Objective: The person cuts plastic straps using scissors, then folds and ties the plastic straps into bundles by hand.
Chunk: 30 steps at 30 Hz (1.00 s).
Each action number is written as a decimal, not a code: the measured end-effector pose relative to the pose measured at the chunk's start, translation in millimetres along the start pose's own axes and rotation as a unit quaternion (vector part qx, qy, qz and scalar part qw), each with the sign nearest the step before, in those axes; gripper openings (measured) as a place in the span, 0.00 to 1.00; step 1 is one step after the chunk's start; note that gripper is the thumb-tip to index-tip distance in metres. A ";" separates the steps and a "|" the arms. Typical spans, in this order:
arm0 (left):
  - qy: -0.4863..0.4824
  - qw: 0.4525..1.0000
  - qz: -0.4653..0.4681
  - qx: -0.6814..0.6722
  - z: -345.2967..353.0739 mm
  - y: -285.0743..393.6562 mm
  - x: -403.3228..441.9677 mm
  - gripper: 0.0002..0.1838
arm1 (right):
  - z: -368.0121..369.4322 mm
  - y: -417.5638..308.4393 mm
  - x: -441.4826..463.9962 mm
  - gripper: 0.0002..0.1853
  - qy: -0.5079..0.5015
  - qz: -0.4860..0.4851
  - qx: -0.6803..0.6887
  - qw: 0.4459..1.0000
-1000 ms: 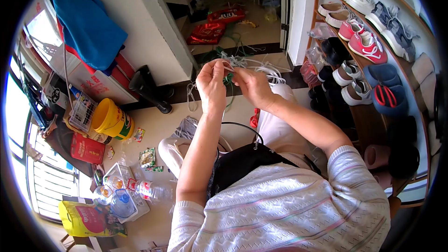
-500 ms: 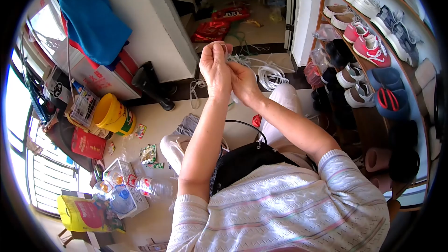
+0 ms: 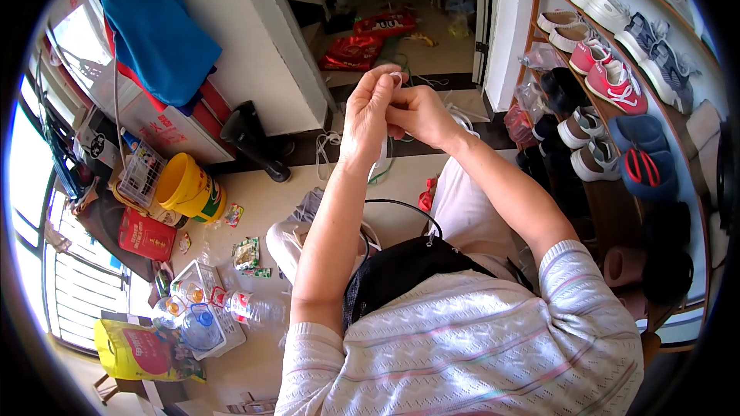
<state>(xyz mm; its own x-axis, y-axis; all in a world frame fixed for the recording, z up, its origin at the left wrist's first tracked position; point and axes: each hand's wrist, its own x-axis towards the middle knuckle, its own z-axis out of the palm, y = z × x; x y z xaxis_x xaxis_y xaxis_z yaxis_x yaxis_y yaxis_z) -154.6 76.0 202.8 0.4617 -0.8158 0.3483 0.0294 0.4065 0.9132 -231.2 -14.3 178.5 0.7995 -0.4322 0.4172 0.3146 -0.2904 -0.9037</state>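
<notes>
My left hand is closed on a white strap, a bit of which shows at the fingertips; more of it hangs below the palm. Close against it, my right hand has its fingers pinched together at the same strap, and what exactly lies between those fingertips is hidden. Loose white strap lies on the floor to the left of my hands, with more coils behind my right wrist. A thin green strap hangs or lies below the hands.
A shoe rack stands on the right. Black boots, a yellow bucket, a red box and a white basket with plastic bottles are at left. Red bags lie beyond the doorway.
My hands came together, and since the last earlier frame they have shifted slightly right. The right hand now bends higher beside the left fingertips, covering part of the white coils.
</notes>
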 end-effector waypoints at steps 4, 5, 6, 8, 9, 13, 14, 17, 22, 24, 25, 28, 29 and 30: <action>-0.023 0.987 0.084 0.134 -20.2 -29.8 1.5 0.29 | -10.0 1.9 -0.6 0.10 0.076 0.026 0.132 0.988; -0.024 0.970 0.127 0.204 -23.2 -32.5 1.6 0.31 | -15.3 1.4 0.5 0.10 0.101 0.030 0.175 0.979; -0.019 0.954 0.100 0.283 -27.8 -35.0 -5.7 0.37 | -22.1 1.2 0.8 0.10 0.115 0.032 0.171 0.978; -0.067 0.944 -0.033 0.322 -28.7 -31.5 -17.2 0.24 | -33.0 4.7 -1.6 0.10 0.132 0.038 0.183 0.973; -0.092 0.941 -0.097 0.311 -27.2 -28.4 -19.6 0.20 | -34.9 6.9 -3.0 0.09 0.138 0.052 0.201 0.968; -0.078 0.919 -0.076 0.378 -25.6 -24.5 -19.2 0.16 | -46.2 17.7 -11.5 0.08 0.124 0.117 0.236 0.957; -0.075 0.914 -0.051 0.396 -25.1 -22.4 -19.8 0.17 | -48.2 13.8 -13.5 0.08 0.116 0.139 0.229 0.957; -0.095 0.857 0.001 0.506 -35.5 -25.5 -17.9 0.17 | -74.9 16.4 -9.6 0.14 0.065 0.132 0.113 0.983; -0.203 0.799 -0.019 0.566 -34.4 -18.3 -12.8 0.14 | -61.1 -46.2 -15.2 0.24 0.029 -0.271 -0.352 0.895; -0.258 0.818 -0.013 0.515 -26.7 -5.9 -9.8 0.13 | -39.0 -41.4 -26.6 0.26 -0.106 -0.314 -0.443 0.833; -0.260 0.839 -0.034 0.477 -25.3 1.9 -9.6 0.13 | -32.0 -33.0 -29.3 0.28 -0.155 -0.297 -0.460 0.822; -0.250 0.896 -0.116 0.348 -25.9 24.1 -13.0 0.13 | -33.0 -29.4 -34.7 0.15 -0.180 -0.189 -0.496 0.828; -0.226 0.904 -0.133 0.338 -30.0 24.8 -12.9 0.13 | -32.7 -27.5 -35.6 0.13 -0.193 -0.150 -0.491 0.836; -0.204 0.911 -0.150 0.327 -34.9 23.9 -12.3 0.12 | -33.8 -18.9 -35.5 0.11 -0.160 -0.207 -0.472 0.842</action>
<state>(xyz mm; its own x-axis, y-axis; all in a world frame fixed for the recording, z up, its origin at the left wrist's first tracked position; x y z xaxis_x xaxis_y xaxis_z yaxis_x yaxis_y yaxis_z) -128.7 110.1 213.0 0.1487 -0.9888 -0.0093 -0.4952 -0.0827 0.8648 -282.8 -22.3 184.1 0.8654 0.0816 0.4943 0.1745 -0.9739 -0.1449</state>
